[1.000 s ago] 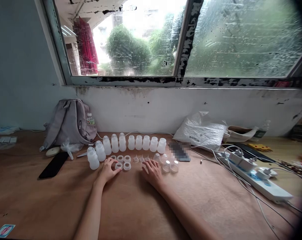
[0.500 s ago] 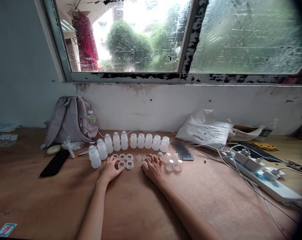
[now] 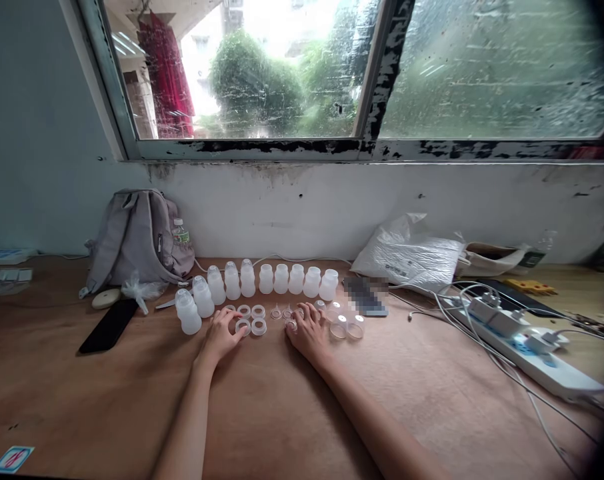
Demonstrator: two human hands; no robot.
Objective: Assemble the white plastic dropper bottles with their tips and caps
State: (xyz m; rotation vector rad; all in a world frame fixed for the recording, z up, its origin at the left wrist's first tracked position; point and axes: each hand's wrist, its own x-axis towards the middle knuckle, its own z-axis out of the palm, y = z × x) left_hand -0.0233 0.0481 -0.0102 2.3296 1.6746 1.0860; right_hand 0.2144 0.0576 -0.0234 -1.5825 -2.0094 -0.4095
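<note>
A curved row of several small translucent white bottles (image 3: 281, 279) stands on the brown table (image 3: 282, 413). In front of them lie white screw rings (image 3: 258, 327), small clear teats (image 3: 276, 312) and clear caps (image 3: 346, 328). My left hand (image 3: 221, 335) lies flat on the table, its fingertips touching a ring (image 3: 242, 326). My right hand (image 3: 308, 328) rests palm down among the teats, fingers spread over one of them. Neither hand has lifted anything.
A grey backpack (image 3: 135, 237) leans on the wall at the left, a black phone (image 3: 109, 325) lies before it. A white plastic bag (image 3: 413, 255), a power strip (image 3: 527, 347) and tangled cables (image 3: 452, 307) fill the right side.
Both hands have slid a little forward towards the rings and teats. The view has tilted down slightly.
</note>
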